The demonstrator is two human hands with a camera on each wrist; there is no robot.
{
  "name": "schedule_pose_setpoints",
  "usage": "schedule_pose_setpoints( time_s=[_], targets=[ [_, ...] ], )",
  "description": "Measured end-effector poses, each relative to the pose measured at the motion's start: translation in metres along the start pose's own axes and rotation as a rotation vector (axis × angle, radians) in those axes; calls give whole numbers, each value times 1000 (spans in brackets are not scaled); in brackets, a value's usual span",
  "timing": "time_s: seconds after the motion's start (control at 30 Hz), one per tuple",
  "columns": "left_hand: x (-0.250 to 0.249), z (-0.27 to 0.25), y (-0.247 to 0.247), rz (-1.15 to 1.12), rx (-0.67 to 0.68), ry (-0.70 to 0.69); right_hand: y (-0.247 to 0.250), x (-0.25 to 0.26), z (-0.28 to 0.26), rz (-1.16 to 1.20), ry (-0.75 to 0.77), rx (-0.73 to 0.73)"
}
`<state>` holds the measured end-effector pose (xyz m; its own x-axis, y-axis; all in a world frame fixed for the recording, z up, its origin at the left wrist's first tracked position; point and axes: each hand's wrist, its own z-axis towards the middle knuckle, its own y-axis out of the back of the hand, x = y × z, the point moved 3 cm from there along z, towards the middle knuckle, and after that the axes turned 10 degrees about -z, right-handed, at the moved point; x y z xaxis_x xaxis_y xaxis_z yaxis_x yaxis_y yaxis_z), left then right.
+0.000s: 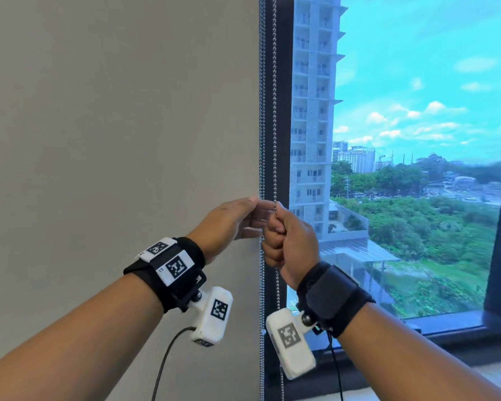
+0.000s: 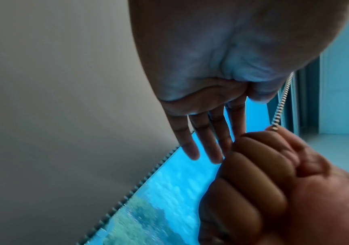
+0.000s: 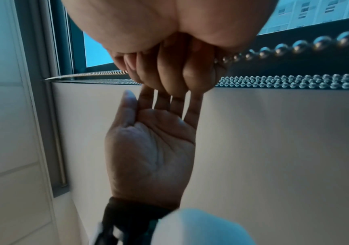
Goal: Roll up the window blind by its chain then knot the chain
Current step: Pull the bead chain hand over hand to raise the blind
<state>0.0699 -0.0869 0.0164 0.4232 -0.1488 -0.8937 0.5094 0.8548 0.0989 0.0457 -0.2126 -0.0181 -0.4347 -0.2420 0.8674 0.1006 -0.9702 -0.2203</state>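
Observation:
A metal bead chain (image 1: 274, 111) hangs down the dark window frame at the right edge of a grey roller blind (image 1: 122, 125). My right hand (image 1: 287, 235) is a fist curled round one strand of the chain, which enters the fist at the top (image 2: 278, 106) and leaves it below (image 3: 274, 49). A second strand (image 1: 262, 314) hangs along the blind's edge (image 3: 295, 82). My left hand (image 1: 237, 218) is flat with straight fingers (image 2: 203, 144) just left of the fist, touching its knuckles and holding nothing (image 3: 154, 140).
The dark window frame (image 1: 281, 82) stands behind the chain, with glass to the right showing a white tower (image 1: 313, 111) and trees. A dark sill (image 1: 446, 325) runs along the lower right. Cables hang from both wrist cameras.

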Motion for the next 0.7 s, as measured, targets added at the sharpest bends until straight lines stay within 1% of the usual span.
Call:
schedule_pose_setpoints(
  time_s=[0.13,0.2,0.27,0.4,0.57,0.7],
  targets=[
    [-6,-1,-15,-111,50,-9,-9,-9,-9,37,14,-44],
    [-3,-4,-18,-180,60,-3,-13,-17,-14,41,-5,-50],
    [-1,-7,-20,-251,49,0,-13,-26,-19,56,-32,-13],
    [-8,-14,-25,-301,46,-20,-3,-47,-39,58,-105,76],
    [-12,-15,-48,-387,-49,-51,19,-58,-48,8,-195,168],
    [2,-13,-68,-331,-182,-116,31,-67,-39,-85,-226,279]
  ],
)
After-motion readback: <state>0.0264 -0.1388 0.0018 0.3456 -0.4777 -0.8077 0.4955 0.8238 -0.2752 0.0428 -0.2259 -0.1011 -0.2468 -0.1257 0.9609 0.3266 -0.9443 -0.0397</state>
